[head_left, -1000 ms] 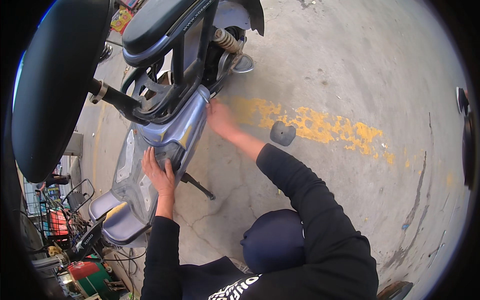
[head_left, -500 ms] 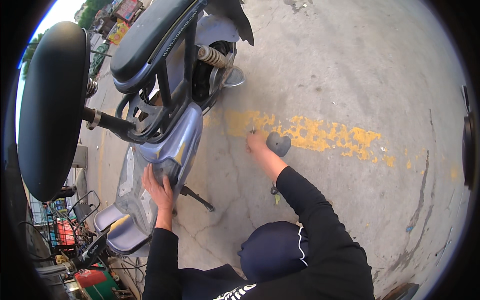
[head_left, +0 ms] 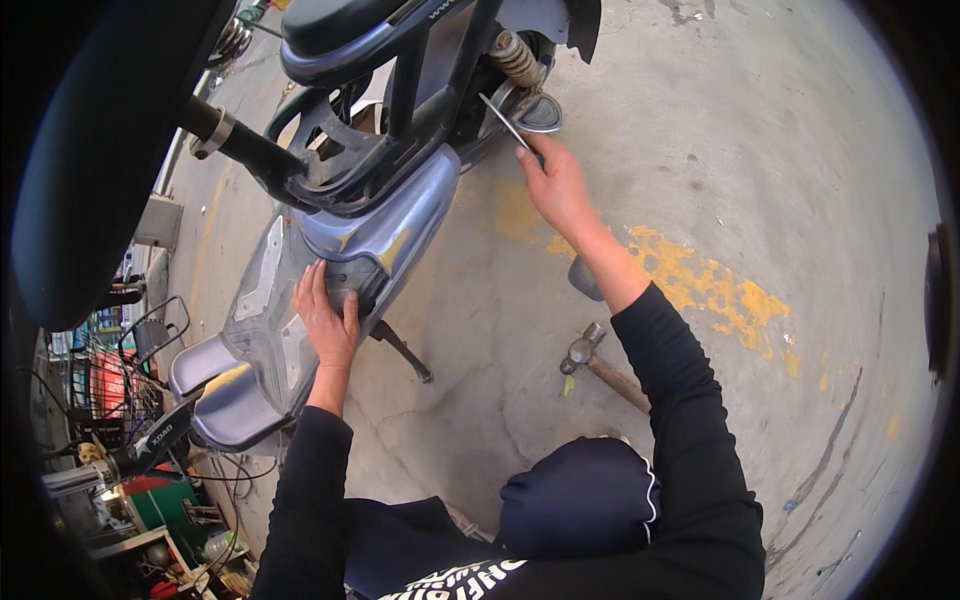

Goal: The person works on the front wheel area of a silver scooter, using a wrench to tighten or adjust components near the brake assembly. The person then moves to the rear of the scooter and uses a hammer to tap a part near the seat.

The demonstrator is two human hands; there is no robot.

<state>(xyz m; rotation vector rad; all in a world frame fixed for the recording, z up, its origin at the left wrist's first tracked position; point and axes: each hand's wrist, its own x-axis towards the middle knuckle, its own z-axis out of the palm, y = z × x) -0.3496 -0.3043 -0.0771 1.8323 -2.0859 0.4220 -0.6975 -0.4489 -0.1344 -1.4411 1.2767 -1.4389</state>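
Note:
A purple-grey electric scooter stands in front of me on the left. My left hand rests on its footboard, fingers stretched out near the base of the seat frame. In my closed right hand is a thin metal screwdriver, its handle mostly covered by my fingers. The shaft points up and left toward the dark gap at the rear wheel, below the coil spring and close to a folding footrest. Whether the tip touches anything, I cannot tell.
A hammer lies on the concrete below my right forearm. A dark grey rounded piece is partly hidden behind that forearm. The scooter's kickstand juts toward me. At the lower left are a wire basket and a green box.
My right hand has moved up and forward with the screwdriver, from above the yellow floor paint to beside the rear wheel. The left hand stays on the footboard. The view has shifted, showing the hammer.

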